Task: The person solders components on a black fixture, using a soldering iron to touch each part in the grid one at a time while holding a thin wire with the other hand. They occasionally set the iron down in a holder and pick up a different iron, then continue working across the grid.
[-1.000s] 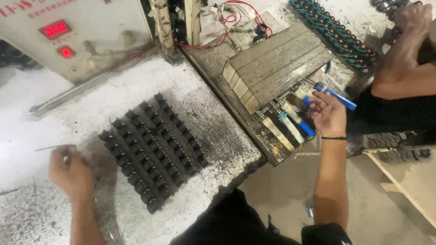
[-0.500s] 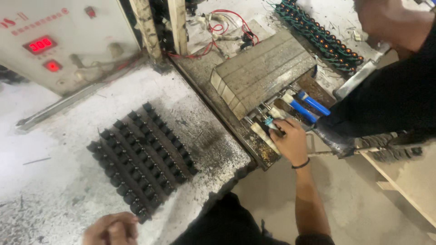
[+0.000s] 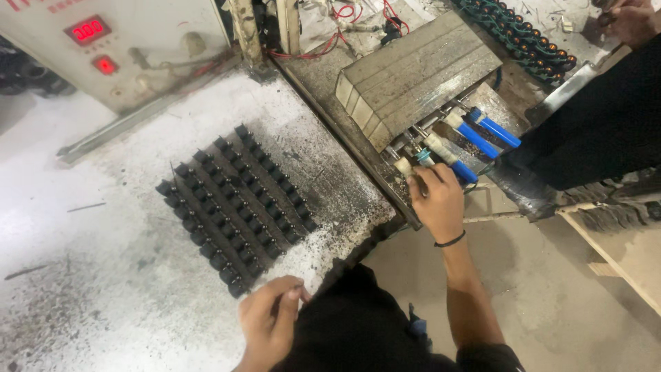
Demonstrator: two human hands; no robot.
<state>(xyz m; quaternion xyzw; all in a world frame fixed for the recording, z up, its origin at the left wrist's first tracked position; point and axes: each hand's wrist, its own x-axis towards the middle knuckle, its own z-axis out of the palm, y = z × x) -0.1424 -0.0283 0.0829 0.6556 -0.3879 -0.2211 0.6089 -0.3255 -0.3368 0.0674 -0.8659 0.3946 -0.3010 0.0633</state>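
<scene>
While the left hand (image 3: 270, 318) sits lowest in view, at the near edge of the white, soot-speckled bench (image 3: 89, 227), its fingers curl loosely inward with thumb meeting fingertip; whether anything is pinched there I cannot tell. Just beyond it lies the grid of small black parts (image 3: 234, 207), set in diagonal rows on the bench, its nearest corner close to the hand but apart from it. Right hand (image 3: 435, 200), black band at the wrist, reaches over the bench edge and closes around the nearest handle (image 3: 405, 166), a pale-tipped lever at the near end of a row. Next along that row stand the blue-gripped handles (image 3: 475, 141), side by side, sticking out from under the stack of grey metal bars (image 3: 413, 72). Farther back, red wires (image 3: 358, 24) tangle behind the stack. Far left, a cream control box (image 3: 138, 41) shows a red digital readout. Top right, a rack of dark coils (image 3: 527, 41) runs diagonally, and another person's hand (image 3: 630, 21) rests beside it, dark sleeve below.
</scene>
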